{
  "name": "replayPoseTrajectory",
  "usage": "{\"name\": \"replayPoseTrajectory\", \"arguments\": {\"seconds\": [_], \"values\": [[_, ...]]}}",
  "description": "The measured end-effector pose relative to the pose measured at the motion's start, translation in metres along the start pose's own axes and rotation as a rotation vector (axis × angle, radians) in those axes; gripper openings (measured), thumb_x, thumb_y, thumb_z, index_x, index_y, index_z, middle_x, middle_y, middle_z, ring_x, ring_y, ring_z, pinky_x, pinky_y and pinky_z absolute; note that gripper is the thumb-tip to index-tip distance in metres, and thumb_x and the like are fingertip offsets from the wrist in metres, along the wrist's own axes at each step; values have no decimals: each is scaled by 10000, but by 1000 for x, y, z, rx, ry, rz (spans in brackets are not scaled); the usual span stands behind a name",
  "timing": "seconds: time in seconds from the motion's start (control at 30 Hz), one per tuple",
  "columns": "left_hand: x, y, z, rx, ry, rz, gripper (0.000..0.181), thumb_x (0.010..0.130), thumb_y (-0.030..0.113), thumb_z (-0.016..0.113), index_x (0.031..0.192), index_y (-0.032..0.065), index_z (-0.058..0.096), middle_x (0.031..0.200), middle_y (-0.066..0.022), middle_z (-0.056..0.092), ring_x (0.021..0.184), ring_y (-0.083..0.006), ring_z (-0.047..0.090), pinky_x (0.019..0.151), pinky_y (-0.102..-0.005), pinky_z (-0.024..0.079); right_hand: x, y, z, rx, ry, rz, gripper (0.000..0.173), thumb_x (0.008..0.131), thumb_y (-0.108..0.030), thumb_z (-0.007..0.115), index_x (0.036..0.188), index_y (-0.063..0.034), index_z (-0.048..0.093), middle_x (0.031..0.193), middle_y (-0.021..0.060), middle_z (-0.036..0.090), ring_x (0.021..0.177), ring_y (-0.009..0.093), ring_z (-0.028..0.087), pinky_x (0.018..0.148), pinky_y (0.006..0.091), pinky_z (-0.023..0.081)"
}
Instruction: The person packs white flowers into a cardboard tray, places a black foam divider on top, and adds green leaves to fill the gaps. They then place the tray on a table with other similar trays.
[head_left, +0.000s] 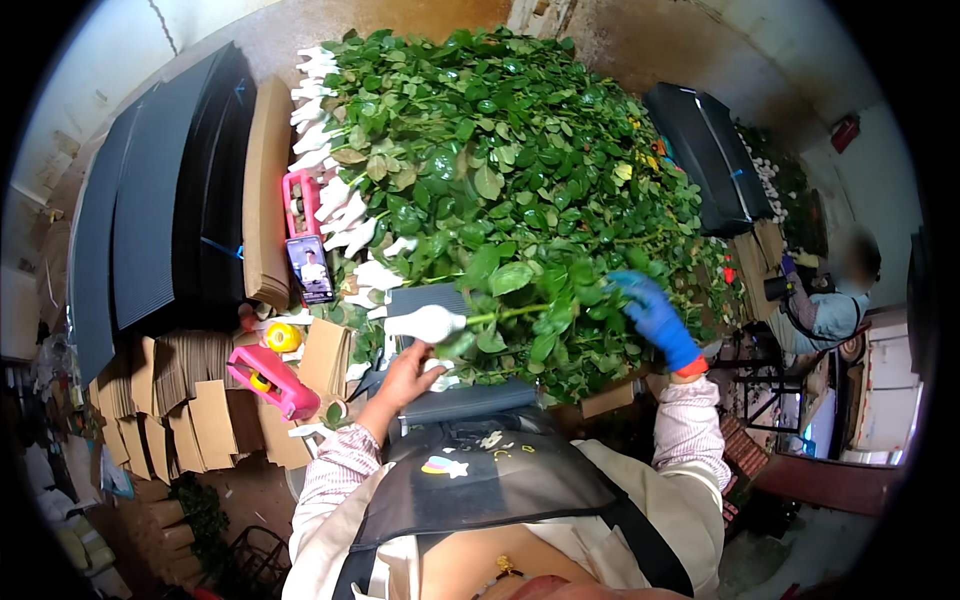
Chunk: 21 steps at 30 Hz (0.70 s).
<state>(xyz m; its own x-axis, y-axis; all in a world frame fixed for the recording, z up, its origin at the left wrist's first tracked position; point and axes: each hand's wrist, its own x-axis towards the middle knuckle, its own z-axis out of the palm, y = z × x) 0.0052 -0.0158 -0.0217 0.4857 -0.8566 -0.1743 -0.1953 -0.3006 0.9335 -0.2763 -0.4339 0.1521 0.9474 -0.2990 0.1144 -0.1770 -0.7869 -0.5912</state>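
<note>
A rose stem with a white sleeve over its flower head lies across a dark corrugated sheet before me, head to the left. My bare left hand is just below that head, its fingertips by the sleeve's lower edge; their grip is unclear. A smaller white-covered head shows beside those fingers. My right hand, in a blue glove with a red cuff, reaches to the leafy end of the stem. Leaves partly hide its fingertips, so its grip is unclear. Some leaves between my hands are blurred.
Leafy rose stems cover the table, white-sleeved heads leftward. Dark corrugated sheets stand left, near a phone, pink tape dispensers and cardboard pieces. A dark wrapped stack stands right; another person sits beyond.
</note>
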Motion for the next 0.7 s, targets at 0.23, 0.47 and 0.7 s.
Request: {"name": "replayPoseTrajectory", "arguments": {"seconds": [0.23, 0.47, 0.7], "values": [[-1, -16, 2, -12, 45, -12, 815, 846, 129, 870, 1519, 87, 412, 1383, -166, 653, 1114, -294, 715, 895, -378, 604, -53, 23, 94, -665, 9, 80, 444, 799, -42, 682, 1159, -279, 790, 1336, 77, 699, 1016, 332, 676, 866, 480, 547], [-2, 10, -8, 235, -8, 182, 623, 777, -10, 765, 1383, 71, 645, 1239, -146, 615, 1071, -309, 671, 944, -384, 568, -24, -13, 104, -955, -217, 296, 388, 932, -154, 665, 1287, -297, 735, 1404, 121, 654, 1201, 341, 659, 1004, 456, 529], [9, 14, -11, 330, -57, 238, 596, 761, 18, 747, 1350, 77, 680, 1211, -154, 630, 1062, -339, 651, 963, -418, 545, 43, -32, 135, -640, -239, 482, 340, 950, -215, 627, 1272, -142, 710, 1185, 112, 739, 1075, 317, 716, 944, 467, 535]]}}
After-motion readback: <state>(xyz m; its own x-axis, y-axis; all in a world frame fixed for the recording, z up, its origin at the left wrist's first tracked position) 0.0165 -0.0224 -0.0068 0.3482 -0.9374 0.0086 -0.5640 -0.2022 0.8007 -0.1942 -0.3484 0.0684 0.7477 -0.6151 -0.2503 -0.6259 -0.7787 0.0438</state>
